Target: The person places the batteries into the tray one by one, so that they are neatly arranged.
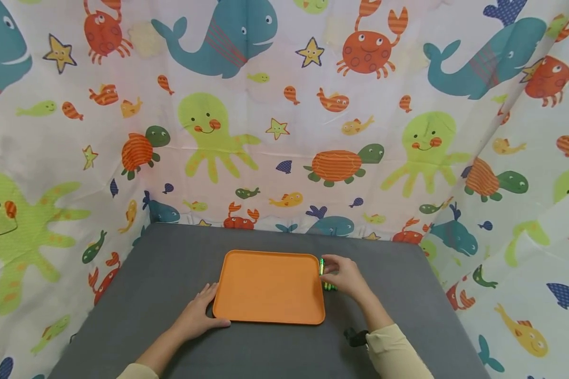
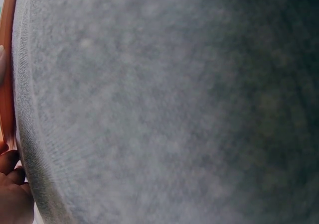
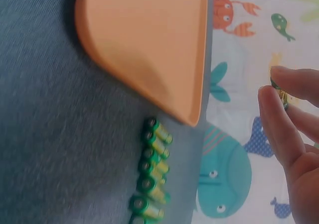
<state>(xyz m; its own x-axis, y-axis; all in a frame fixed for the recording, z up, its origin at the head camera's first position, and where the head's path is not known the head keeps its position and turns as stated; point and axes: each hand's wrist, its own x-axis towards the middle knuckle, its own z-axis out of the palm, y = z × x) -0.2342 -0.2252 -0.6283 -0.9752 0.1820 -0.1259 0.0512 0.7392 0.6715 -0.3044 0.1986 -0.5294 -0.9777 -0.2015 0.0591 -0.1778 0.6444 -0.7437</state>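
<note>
An orange tray (image 1: 268, 287) lies on the dark grey table, its bare inside facing up. My left hand (image 1: 197, 315) rests at the tray's left front corner, fingers along the left side and thumb by the front edge. A green and yellow battery (image 1: 321, 266) is pinched between thumb and fingers of my right hand (image 1: 343, 273), just off the tray's right edge. In the right wrist view that hand hides most of the battery (image 3: 279, 92). Beneath the hand, several more green batteries (image 3: 152, 169) lie in a row beside the tray.
Grey table surface (image 1: 180, 252) surrounds the tray. A white curtain (image 1: 265, 131) printed with sea animals stands along the back and both sides. A small black object (image 1: 355, 337) is at the right wrist, by the sleeve.
</note>
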